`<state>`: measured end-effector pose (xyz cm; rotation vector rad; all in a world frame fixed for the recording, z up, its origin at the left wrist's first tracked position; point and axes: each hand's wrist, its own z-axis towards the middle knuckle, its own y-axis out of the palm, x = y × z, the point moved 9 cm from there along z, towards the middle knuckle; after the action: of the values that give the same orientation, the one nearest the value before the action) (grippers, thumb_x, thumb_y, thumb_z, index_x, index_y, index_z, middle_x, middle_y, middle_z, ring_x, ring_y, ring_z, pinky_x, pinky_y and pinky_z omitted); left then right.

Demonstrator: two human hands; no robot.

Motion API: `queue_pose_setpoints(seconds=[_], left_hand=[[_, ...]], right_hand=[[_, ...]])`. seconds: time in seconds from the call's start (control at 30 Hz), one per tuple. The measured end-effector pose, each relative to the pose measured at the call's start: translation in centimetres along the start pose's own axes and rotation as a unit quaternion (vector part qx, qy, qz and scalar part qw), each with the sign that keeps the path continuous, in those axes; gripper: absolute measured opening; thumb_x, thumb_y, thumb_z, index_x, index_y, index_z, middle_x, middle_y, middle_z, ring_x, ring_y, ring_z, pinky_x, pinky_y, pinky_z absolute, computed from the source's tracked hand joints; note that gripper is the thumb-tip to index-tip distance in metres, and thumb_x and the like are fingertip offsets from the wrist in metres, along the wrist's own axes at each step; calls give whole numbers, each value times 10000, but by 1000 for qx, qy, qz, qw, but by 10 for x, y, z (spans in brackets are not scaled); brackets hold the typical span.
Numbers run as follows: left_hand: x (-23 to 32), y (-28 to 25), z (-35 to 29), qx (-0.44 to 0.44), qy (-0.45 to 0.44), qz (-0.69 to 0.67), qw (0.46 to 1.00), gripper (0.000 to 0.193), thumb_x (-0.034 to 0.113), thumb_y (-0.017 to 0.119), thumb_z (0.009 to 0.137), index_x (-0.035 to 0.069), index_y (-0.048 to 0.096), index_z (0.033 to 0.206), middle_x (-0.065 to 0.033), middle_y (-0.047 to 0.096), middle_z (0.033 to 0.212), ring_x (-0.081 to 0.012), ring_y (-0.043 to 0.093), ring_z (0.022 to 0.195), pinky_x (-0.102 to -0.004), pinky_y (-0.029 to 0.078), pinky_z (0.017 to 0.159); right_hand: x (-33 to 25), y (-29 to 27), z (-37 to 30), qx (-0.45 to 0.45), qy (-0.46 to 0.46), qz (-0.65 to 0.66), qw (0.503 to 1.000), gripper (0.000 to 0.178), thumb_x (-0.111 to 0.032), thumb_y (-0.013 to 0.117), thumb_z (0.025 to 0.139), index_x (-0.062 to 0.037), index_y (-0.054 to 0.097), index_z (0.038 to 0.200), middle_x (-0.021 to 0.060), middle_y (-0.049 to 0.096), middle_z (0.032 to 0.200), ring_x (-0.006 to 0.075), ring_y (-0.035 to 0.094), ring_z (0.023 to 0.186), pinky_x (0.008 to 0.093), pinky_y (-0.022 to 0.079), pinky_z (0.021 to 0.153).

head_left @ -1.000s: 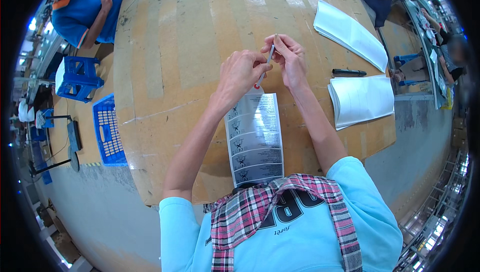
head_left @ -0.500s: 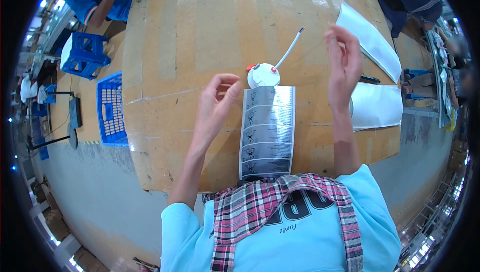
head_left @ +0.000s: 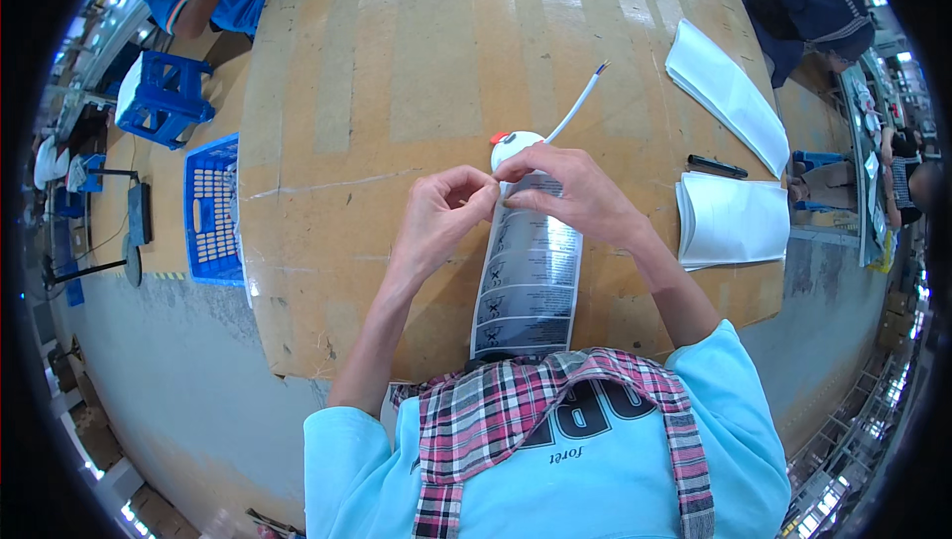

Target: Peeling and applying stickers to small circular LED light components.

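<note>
A long silver strip of labels point(head_left: 526, 286) with dark print lies lengthwise before me, its far end under my hands. My left hand point(head_left: 446, 217) is closed in a pinch at the strip's upper left corner; what its fingertips hold is too small to make out. From the other side my right hand point(head_left: 573, 192) reaches over the strip, thumb and forefinger closing on that same corner. The fingertips of both hands meet there. Just beyond sits a round white fixture point(head_left: 513, 147) with a red piece, partly covered by my right hand. A white cable point(head_left: 578, 106) with bare wire ends rises from it.
On the right of the brown table point(head_left: 347, 142) lie two folded white sheets point(head_left: 729, 93) and a black pen point(head_left: 717, 166). A blue crate point(head_left: 213, 212) and a blue stool point(head_left: 164, 98) stand off to the left. Two people are at the far corners.
My right hand has come down and left from above the white sheets to the strip's far end. My left hand has moved right to meet it, and both have closed.
</note>
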<state>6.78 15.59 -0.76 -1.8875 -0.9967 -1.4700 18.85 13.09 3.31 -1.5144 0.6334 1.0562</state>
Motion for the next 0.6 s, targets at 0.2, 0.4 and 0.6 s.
queue_pose_setpoints(seconds=[0.2,0.4,0.6], left_hand=[[-11,4,2,-38,-31,-90,995,141,155,625,864,19,654,845,5,609,716,-55,539,661,-208,418,623],[-3,4,4,-73,-35,-111,991,135,152,650,835,18,659,838,-4,614,722,-61,538,660,-207,418,626],[0,9,7,-135,-63,-100,984,175,182,684,817,15,679,868,-19,655,763,-71,592,691,-216,461,649]], right_hand=[[7,-1,1,-15,32,110,993,230,-70,684,770,-29,615,985,68,643,876,167,620,843,298,481,796],[-3,-5,4,-2,2,134,991,190,-74,681,776,-27,597,939,72,646,813,181,642,829,298,486,758],[-20,-11,5,-29,-66,48,996,214,-51,702,748,-54,604,938,76,658,824,195,655,797,306,499,732]])
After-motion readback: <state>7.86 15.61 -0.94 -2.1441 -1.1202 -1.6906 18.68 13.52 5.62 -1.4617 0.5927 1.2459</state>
